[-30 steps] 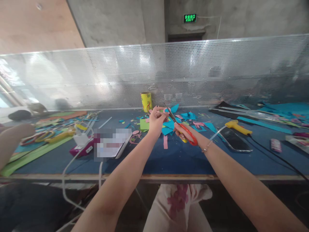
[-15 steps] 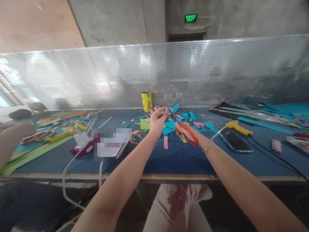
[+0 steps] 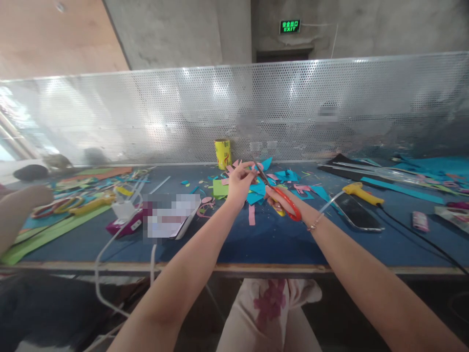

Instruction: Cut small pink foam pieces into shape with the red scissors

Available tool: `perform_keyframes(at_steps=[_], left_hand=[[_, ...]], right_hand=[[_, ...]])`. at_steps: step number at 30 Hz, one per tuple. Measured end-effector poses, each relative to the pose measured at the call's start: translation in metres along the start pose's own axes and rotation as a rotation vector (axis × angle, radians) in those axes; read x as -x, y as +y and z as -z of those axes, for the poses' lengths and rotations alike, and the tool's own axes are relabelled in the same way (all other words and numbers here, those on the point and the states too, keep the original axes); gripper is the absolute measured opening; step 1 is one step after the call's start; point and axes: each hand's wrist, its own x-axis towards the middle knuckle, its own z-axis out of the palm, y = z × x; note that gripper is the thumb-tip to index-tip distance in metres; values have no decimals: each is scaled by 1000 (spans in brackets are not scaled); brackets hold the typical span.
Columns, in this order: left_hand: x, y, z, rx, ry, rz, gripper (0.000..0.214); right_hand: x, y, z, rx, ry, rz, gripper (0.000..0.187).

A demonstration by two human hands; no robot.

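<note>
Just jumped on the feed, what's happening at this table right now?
A person is cutting paper at a blue table. The left hand pinches a small pink paper piece above the table, while the right hand works red-handled scissors whose blades reach the piece. Teal and pink scraps lie beneath the hands, with a yellow glue gun and a phone to the right. Another person's arm shows at the far left.

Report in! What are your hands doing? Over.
Right hand grips red scissors. Left hand pinches pink paper. Blue scraps on table, nothing blocking.
</note>
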Motion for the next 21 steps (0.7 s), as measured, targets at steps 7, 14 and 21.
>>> perform_keyframes(at_steps=[7,14,21], left_hand=[[1,2,-2,-4,14,2,22],[2,3,-2,-46,12,-38,23],[2,5,0,-92,-11,-43,26]], right_hand=[[-3,4,1,24,3,24,47],[-3,5,2,51,-1,43,43],[2,-6,0,92,23,-22,41]])
